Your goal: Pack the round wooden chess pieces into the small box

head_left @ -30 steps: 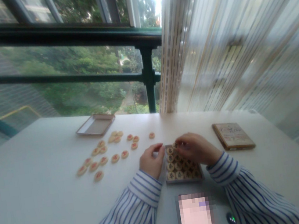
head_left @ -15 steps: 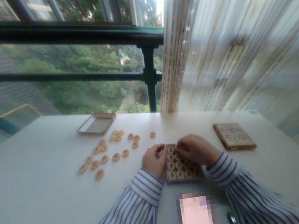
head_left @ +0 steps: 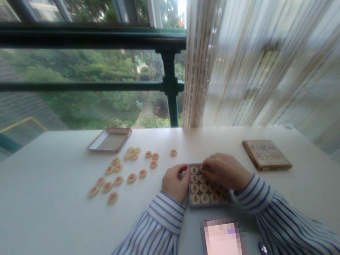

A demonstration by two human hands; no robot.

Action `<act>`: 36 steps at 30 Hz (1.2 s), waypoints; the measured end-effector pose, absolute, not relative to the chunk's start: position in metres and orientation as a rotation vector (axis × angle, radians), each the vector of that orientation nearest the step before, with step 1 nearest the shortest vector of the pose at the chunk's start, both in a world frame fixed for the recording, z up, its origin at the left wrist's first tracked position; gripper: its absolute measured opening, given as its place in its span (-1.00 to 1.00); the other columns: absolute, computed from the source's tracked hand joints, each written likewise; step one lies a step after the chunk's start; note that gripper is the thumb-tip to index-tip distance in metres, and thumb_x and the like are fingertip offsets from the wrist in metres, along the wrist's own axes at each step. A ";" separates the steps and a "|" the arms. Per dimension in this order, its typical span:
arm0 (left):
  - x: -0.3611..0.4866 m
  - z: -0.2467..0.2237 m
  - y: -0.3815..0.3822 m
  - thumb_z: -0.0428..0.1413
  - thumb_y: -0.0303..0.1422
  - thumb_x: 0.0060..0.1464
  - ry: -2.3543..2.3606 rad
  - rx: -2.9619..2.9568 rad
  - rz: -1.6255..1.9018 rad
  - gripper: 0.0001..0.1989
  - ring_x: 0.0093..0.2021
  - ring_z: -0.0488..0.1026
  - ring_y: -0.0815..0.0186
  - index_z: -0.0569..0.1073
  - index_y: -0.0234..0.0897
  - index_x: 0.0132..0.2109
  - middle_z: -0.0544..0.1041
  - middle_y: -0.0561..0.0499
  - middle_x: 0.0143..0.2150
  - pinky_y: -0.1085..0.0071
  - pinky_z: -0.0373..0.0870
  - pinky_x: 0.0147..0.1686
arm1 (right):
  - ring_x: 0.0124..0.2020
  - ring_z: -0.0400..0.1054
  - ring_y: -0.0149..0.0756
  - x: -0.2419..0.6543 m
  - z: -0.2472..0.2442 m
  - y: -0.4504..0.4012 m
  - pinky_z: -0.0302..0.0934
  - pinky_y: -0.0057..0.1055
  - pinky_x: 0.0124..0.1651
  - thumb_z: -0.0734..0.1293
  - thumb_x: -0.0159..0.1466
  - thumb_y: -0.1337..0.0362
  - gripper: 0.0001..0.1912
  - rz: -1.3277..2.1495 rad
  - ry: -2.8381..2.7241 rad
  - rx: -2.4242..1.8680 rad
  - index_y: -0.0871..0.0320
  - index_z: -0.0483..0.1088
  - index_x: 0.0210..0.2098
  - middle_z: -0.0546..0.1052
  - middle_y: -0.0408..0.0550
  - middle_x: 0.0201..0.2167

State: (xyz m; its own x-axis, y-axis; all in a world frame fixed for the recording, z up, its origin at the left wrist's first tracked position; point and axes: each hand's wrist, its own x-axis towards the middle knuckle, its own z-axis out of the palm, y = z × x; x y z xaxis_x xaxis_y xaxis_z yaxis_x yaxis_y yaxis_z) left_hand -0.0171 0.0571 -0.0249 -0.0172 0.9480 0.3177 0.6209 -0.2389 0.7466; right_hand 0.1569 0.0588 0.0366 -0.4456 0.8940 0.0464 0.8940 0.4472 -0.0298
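Note:
A small square box (head_left: 211, 204) holds rows of round wooden pieces with dark characters. My left hand (head_left: 175, 183) is at its left side, thumb and fingers pinched on the box's upper left edge. Over the box's upper right part lies my right hand (head_left: 226, 171), its fingers closed at the top row on a round piece (head_left: 202, 167), partly hidden. The right hand covers several of the pieces below it. Left of the box, several round pieces with red characters (head_left: 132, 178) lie scattered on the white table (head_left: 60, 227).
An open shallow tray (head_left: 110, 140) rests near the table's far edge at the left. A flat printed box (head_left: 266, 154) lies at the right. Nearest me are a blurred pink rectangular object (head_left: 224, 246) and a small shiny oval object (head_left: 264, 249).

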 end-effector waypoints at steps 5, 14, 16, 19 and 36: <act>-0.017 -0.025 0.058 0.03 -0.25 -0.04 1.632 1.875 1.152 -0.76 -0.28 0.45 0.26 0.50 -0.26 -0.27 0.55 -0.03 -0.33 0.31 0.38 -0.26 | -0.29 0.33 -0.24 0.156 0.038 0.058 0.09 -0.39 -0.26 0.15 0.21 0.19 -0.74 0.021 -2.627 -1.659 0.16 0.41 -0.36 0.48 0.05 -0.37; -0.017 -0.024 0.058 0.04 -0.26 -0.04 1.639 1.854 1.120 -0.77 -0.25 0.44 0.27 0.50 -0.26 -0.28 0.55 -0.02 -0.31 0.33 0.36 -0.22 | -0.24 0.32 -0.26 0.151 0.041 0.055 0.09 -0.39 -0.23 0.06 0.25 0.15 -0.66 0.008 -2.690 -1.779 0.15 0.38 -0.29 0.47 0.02 -0.30; -0.017 -0.025 0.058 0.04 -0.26 -0.04 1.642 1.854 1.121 -0.77 -0.25 0.44 0.28 0.50 -0.26 -0.28 0.55 -0.02 -0.31 0.34 0.36 -0.22 | -0.24 0.32 -0.26 0.151 0.041 0.055 0.09 -0.39 -0.22 0.06 0.24 0.16 -0.67 0.007 -2.689 -1.796 0.15 0.38 -0.29 0.47 0.02 -0.30; -0.017 -0.025 0.058 0.05 -0.27 -0.05 1.646 1.852 1.121 -0.78 -0.26 0.44 0.28 0.51 -0.26 -0.28 0.55 -0.02 -0.31 0.34 0.36 -0.22 | -0.24 0.32 -0.25 0.152 0.040 0.054 0.09 -0.39 -0.23 0.06 0.24 0.15 -0.67 0.001 -2.683 -1.781 0.14 0.38 -0.30 0.48 0.02 -0.31; -0.016 -0.023 0.057 0.04 -0.27 -0.05 1.650 1.858 1.112 -0.78 -0.26 0.44 0.29 0.51 -0.26 -0.31 0.55 -0.01 -0.33 0.35 0.36 -0.24 | -0.26 0.34 -0.27 0.151 0.036 0.055 0.08 -0.40 -0.24 0.06 0.24 0.21 -0.68 0.043 -2.689 -1.792 0.16 0.40 -0.31 0.49 0.02 -0.32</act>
State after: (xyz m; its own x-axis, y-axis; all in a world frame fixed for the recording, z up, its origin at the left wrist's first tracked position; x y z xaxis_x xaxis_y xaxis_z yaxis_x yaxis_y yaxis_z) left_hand -0.0163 0.0574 -0.0231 -0.0224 0.9577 0.2868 0.6255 -0.2104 0.7513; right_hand 0.1508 0.0547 0.0365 -0.3822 0.9197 -0.0900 0.9221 0.3859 0.0278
